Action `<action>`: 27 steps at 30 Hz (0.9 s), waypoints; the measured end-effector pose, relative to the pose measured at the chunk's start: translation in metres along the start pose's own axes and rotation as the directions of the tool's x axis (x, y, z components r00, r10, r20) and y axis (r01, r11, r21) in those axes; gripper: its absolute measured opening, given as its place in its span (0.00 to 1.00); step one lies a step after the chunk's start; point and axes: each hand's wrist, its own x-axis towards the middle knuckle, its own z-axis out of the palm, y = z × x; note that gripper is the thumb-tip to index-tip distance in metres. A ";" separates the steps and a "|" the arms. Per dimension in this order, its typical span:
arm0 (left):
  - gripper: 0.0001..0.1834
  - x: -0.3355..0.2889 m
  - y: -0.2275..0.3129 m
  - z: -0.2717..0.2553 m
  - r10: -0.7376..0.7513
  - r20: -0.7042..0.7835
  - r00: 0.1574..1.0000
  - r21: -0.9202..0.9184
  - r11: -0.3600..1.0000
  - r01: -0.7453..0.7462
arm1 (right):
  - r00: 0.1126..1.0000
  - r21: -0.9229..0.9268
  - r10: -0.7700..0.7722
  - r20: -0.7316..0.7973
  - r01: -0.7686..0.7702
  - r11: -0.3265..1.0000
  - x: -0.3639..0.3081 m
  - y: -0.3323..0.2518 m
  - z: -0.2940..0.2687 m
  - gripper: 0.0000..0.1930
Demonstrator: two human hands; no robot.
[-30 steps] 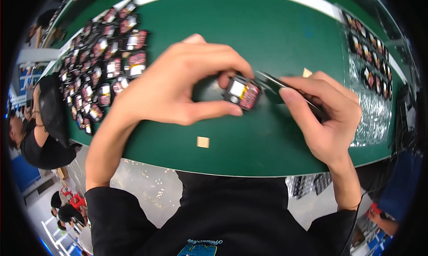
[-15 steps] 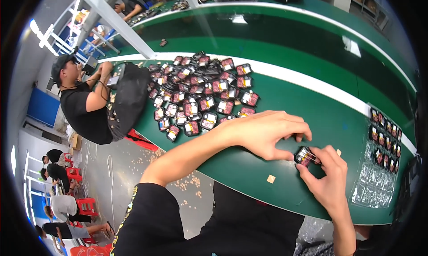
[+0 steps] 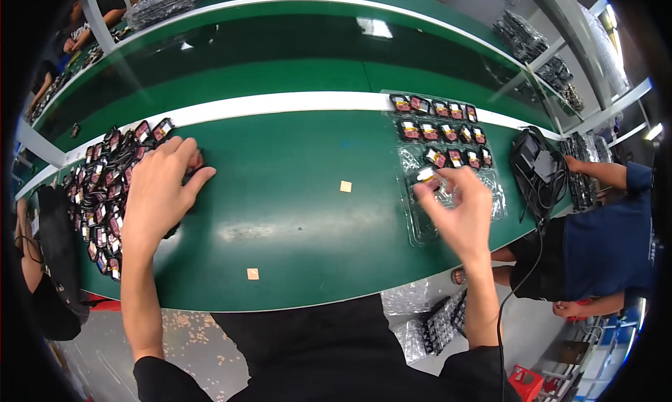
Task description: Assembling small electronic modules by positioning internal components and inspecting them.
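Note:
My left hand (image 3: 157, 188) is over the right side of a heap of small black devices (image 3: 105, 185) with dark red and white labels. Its fingers bend down with the thumb held apart, and one device (image 3: 197, 158) shows beside the fingertips. My right hand (image 3: 463, 209) pinches another small black device (image 3: 428, 179) between thumb and fingers. That one is just over the near part of a clear plastic tray (image 3: 420, 228). Several such devices (image 3: 448, 132) sit in rows in the tray's far part.
Small tan squares (image 3: 346, 186) lie on the green table (image 3: 280, 164). A black bag (image 3: 535, 160) with a cable stands right of the tray. A person in a dark blue shirt (image 3: 605, 241) is at the right; another person's arm (image 3: 26, 248) shows at the left.
My hands have parted from around one device. The left has moved to the heap, the right to the tray with a device. The view has swung right.

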 end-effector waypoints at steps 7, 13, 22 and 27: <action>0.19 0.000 0.054 0.014 0.383 -0.026 0.923 -0.498 0.796 -0.345 | 0.985 -0.185 0.124 -0.123 -0.145 0.972 -0.008 0.047 -0.028 0.19; 0.24 -0.002 0.063 0.030 0.488 -0.020 0.872 -0.567 0.713 -0.412 | 0.963 0.371 0.269 0.037 -0.263 0.891 -0.012 0.033 -0.019 0.12; 0.35 0.002 0.051 0.041 0.461 0.015 0.887 -0.541 0.750 -0.380 | 0.951 0.561 -0.188 0.246 0.019 0.828 0.005 -0.063 0.032 0.10; 0.36 0.006 0.052 0.042 0.439 0.066 0.896 -0.596 0.737 -0.318 | 0.920 0.777 -0.167 0.356 -0.192 0.600 0.012 -0.085 0.058 0.09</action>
